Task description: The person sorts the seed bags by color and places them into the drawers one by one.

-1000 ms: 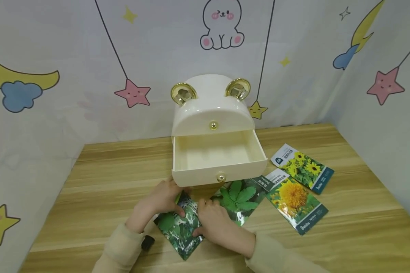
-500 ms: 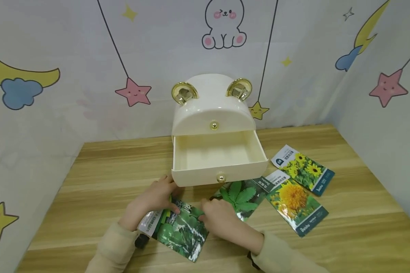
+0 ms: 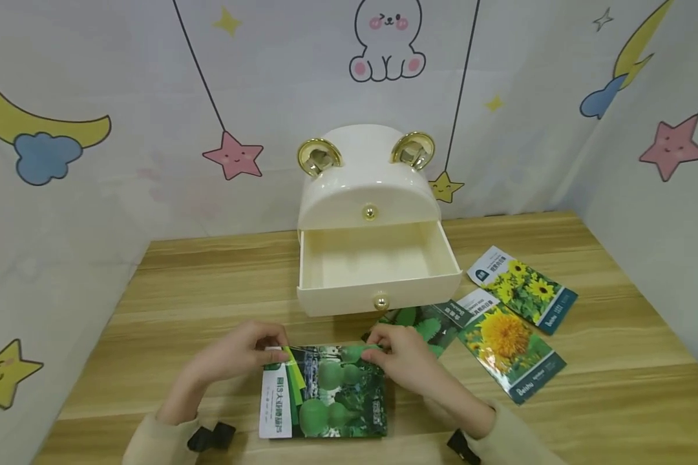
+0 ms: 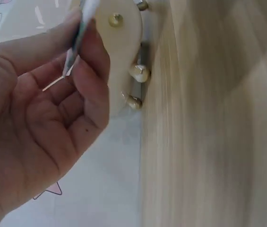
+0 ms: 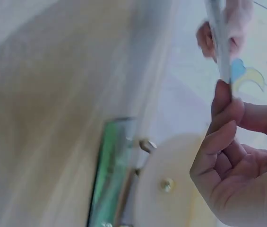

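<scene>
A glossy seed packet (image 3: 334,394) with pictures of green gourds lies sideways across my two hands, its white printed end at the left. My left hand (image 3: 241,355) pinches its upper left corner between thumb and fingers. At the upper right corner, my right hand (image 3: 410,361) pinches it the same way. Both wrist views show the packet edge-on, raised off the table. Just beyond is a white bear-shaped drawer box (image 3: 366,152) whose lower drawer (image 3: 343,302) is pulled out with nothing inside. Partly behind my right hand lies a green-leaf seed packet (image 3: 433,332).
Two flower seed packets, one orange (image 3: 503,336) and one yellow (image 3: 526,290), lie at the right on the wooden table (image 3: 209,278). Black straps (image 3: 211,437) hang at the wrists. A white curtain (image 3: 122,194) printed with stars surrounds the table.
The gourd packet has been turned from a slanted position to lie squarely sideways, its white end coming into view at the left. My hands have moved apart to its upper corners.
</scene>
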`<state>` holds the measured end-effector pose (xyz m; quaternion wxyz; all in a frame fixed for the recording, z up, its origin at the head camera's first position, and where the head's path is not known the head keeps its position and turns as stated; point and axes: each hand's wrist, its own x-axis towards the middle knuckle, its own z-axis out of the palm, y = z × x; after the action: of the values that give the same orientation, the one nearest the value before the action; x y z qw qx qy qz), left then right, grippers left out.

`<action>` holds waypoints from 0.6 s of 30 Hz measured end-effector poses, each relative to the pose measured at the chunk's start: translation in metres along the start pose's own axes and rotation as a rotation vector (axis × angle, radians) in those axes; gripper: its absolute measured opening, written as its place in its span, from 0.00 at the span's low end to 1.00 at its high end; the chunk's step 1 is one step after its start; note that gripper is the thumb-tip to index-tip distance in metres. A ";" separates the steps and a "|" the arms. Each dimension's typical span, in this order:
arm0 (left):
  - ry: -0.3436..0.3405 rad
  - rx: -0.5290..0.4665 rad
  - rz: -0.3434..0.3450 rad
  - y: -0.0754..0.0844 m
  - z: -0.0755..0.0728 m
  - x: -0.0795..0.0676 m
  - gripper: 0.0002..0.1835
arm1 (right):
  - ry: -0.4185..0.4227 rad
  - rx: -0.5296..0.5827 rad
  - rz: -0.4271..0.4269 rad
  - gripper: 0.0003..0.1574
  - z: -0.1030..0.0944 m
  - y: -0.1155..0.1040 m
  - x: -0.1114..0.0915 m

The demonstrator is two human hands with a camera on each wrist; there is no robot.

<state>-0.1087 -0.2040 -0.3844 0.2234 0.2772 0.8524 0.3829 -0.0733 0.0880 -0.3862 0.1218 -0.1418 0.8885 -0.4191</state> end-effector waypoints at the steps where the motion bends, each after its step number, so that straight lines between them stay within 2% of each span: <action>1: 0.003 -0.044 -0.019 0.002 0.001 -0.003 0.05 | 0.006 0.021 0.006 0.07 -0.004 0.000 -0.001; 5: 0.067 -0.262 -0.125 0.014 0.009 -0.010 0.12 | 0.021 0.107 0.029 0.08 -0.022 -0.003 -0.010; 7: 0.131 -0.379 -0.180 0.023 0.014 -0.012 0.15 | 0.035 0.141 0.029 0.08 -0.031 -0.006 -0.014; 10: 0.232 -0.492 -0.226 0.038 0.020 -0.014 0.19 | 0.071 0.179 0.018 0.10 -0.046 -0.011 -0.022; 12: 0.272 -0.523 -0.232 0.048 0.023 -0.016 0.20 | 0.105 0.190 0.005 0.11 -0.055 -0.015 -0.025; 14: 0.282 -0.537 -0.229 0.057 0.026 -0.017 0.21 | 0.139 0.198 0.005 0.11 -0.063 -0.019 -0.029; 18: 0.250 -0.546 -0.217 0.074 0.031 -0.018 0.22 | 0.204 0.207 -0.031 0.11 -0.080 -0.025 -0.032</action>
<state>-0.0542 -0.1583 -0.3425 0.2229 0.0651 0.7635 0.6026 -0.0670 0.1411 -0.3145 0.0385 -0.0988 0.8459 -0.5227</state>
